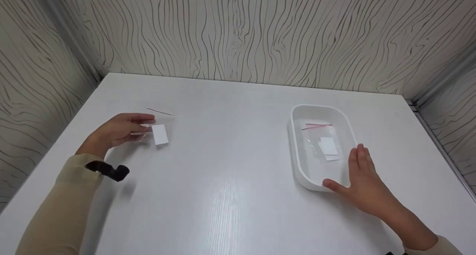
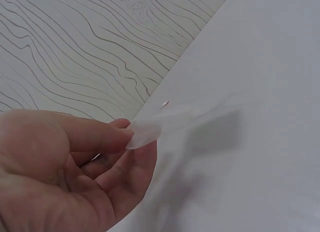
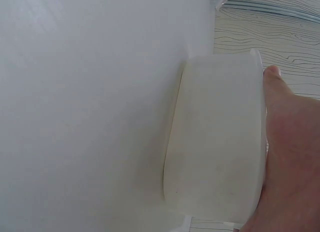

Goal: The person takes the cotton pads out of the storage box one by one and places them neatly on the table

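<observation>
Left hand pinching a filmy clear bag, right hand straight-fingered against a smooth, round-cornered white tub

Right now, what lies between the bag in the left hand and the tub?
Only bare table lies between that bag and the tub, as the head view shows.

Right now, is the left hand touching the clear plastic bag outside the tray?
Touching. The left wrist view shows it: the left hand pinches the edge of the clear plastic bag between thumb and fingers.
</observation>
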Demonstrator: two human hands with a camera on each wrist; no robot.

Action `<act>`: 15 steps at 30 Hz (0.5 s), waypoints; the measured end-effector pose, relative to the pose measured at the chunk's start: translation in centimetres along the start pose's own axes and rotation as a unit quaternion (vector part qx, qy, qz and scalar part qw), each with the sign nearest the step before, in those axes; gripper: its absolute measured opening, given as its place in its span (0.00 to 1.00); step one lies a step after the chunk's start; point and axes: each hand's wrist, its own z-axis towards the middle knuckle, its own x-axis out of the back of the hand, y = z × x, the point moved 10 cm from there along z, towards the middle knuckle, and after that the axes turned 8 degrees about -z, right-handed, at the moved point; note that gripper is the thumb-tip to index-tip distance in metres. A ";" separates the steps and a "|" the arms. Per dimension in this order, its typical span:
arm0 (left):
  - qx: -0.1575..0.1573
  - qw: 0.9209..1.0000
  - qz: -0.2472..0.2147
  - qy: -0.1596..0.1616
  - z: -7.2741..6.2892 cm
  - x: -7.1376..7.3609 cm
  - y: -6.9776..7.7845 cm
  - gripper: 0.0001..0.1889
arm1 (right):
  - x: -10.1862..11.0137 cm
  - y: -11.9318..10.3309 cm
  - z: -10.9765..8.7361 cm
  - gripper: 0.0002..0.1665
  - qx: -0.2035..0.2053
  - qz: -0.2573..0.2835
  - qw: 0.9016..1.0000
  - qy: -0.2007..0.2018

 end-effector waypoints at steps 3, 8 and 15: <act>0.006 1.000 0.014 0.005 0.2 0.5 -0.5 0.30 | 0.0 0.0 0.0 0.75 -0.001 0.001 1.000 -0.002; 0.013 0.999 0.027 0.011 0.4 1.2 -1.2 0.30 | 0.0 0.0 0.0 0.76 -0.001 -0.001 1.000 -0.002; 0.021 0.997 0.067 0.023 0.5 1.6 -1.4 0.30 | -0.1 0.1 0.1 0.76 -0.006 -0.004 1.000 -0.007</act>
